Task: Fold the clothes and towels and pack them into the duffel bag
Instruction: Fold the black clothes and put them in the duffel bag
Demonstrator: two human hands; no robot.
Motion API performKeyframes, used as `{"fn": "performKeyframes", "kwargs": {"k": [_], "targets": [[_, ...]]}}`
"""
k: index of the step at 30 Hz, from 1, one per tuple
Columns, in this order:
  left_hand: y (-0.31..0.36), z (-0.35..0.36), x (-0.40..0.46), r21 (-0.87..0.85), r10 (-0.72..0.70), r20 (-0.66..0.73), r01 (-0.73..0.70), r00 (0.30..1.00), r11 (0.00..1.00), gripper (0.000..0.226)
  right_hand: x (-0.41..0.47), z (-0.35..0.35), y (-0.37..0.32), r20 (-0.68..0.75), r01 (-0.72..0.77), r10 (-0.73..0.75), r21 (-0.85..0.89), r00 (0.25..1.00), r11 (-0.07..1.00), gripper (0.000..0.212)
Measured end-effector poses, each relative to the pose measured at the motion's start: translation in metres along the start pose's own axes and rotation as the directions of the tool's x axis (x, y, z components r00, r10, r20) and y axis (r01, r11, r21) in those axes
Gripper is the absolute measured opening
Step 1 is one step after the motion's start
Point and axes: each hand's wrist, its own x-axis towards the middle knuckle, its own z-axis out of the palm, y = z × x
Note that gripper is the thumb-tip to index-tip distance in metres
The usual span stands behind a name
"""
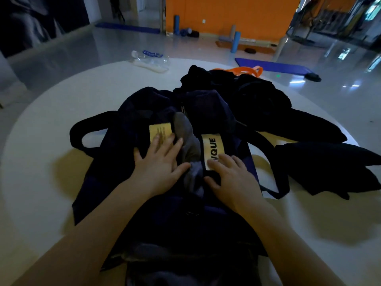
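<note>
— Biggest first? Round white desk (pixel 51 124), filling most of the view, with grey shiny floor beyond the far edge.

— Then on top of that? Dark navy duffel bag (pixel 132 120), slumped across the middle and near part of the desk, mouth open along the centre line. Black strap loop (pixel 86 129) lying flat to the left, another strap (pixel 274 162) trailing off to the right.

— And the clothes? Heap of black clothes (pixel 257 96) just past the far right of the bag, spreading right and hanging over the desk edge. Grey towel (pixel 187 145) tucked down in the bag's opening, between the two hands.

— Hands, then? Left hand (pixel 158 162) laid flat on the bag's left flap, fingers straight and spread, gripping nothing, fingertips touching a pale yellow label (pixel 159 130). Right hand (pixel 233 178) laid on the right flap, fingers relaxed and slightly bent, holding nothing, fingertips over the near end of a second label (pixel 213 149) printed "VQUE".

— Smaller bits? Orange band (pixel 247 70) peeping out behind the black heap at the far side. Clear plastic bottle (pixel 150 56) with a blue label, lying on its side at the far left edge of the desk. Blue mat (pixel 274 66) on the floor, far right.
</note>
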Motion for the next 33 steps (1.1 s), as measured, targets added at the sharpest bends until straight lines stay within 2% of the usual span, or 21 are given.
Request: {"fn": "performKeyframes", "kwargs": {"k": [2,5,8,11,19,21,23,24,26,28,29,31,33], "targets": [[-0.004,0.010,0.004,-0.003,-0.017,0.113,0.017,0.993,1.000,0.065,-0.004,-0.003,0.010,0.003,-0.023,0.023,-0.043,1.000,0.999,0.049],[-0.009,0.012,0.002,0.030,-0.031,0.150,0.027,0.988,0.999,0.064,-0.016,-0.013,0.026,0.017,-0.051,0.054,-0.136,0.998,0.989,0.045],[-0.009,0.012,0.001,0.053,-0.045,0.142,0.038,0.989,0.998,0.064,-0.029,-0.020,0.040,0.035,-0.118,0.129,-0.214,0.991,0.970,0.047],[-0.009,0.013,0.002,0.052,-0.061,0.131,0.054,0.990,0.997,0.064,-0.034,-0.020,0.044,0.062,-0.157,0.170,-0.179,0.983,0.971,0.050],[-0.007,0.005,-0.006,-0.041,-0.053,0.063,0.056,0.997,0.998,0.060,-0.031,-0.013,0.042,0.011,-0.065,0.067,-0.163,0.998,0.985,0.048],[0.002,-0.002,-0.014,-0.053,-0.011,-0.015,0.010,1.000,0.999,0.054,-0.036,-0.013,0.038,-0.125,-0.031,0.013,-0.143,0.992,0.989,0.052],[0.018,-0.011,-0.020,-0.073,0.093,-0.219,-0.112,0.971,0.991,0.055,-0.041,-0.016,0.044,-0.375,0.007,-0.017,-0.027,0.927,1.000,0.055],[0.027,-0.018,-0.022,-0.080,0.170,-0.339,-0.208,0.926,0.975,0.057,-0.043,-0.020,0.052,-0.464,0.005,0.015,0.043,0.886,0.999,0.055],[0.048,-0.030,-0.018,-0.063,0.310,-0.494,-0.389,0.812,0.919,0.051,-0.045,-0.033,0.079,-0.569,-0.075,0.130,0.120,0.812,0.990,0.058],[0.074,-0.039,-0.009,-0.082,0.419,-0.464,-0.509,0.780,0.857,0.049,-0.040,-0.046,0.122,-0.635,-0.268,0.284,0.124,0.718,0.955,0.057],[0.090,-0.042,-0.003,-0.127,0.464,-0.407,-0.551,0.787,0.825,0.053,-0.034,-0.049,0.148,-0.600,-0.381,0.383,0.137,0.703,0.914,0.056],[0.122,-0.039,0.009,-0.256,0.539,-0.251,-0.592,0.804,0.764,0.059,-0.023,-0.045,0.193,-0.376,-0.530,0.559,0.187,0.739,0.827,0.059],[0.156,-0.032,0.024,-0.271,0.606,-0.150,-0.622,0.781,0.734,0.050,-0.016,-0.029,0.225,-0.175,-0.492,0.572,0.350,0.802,0.797,0.060]]}}
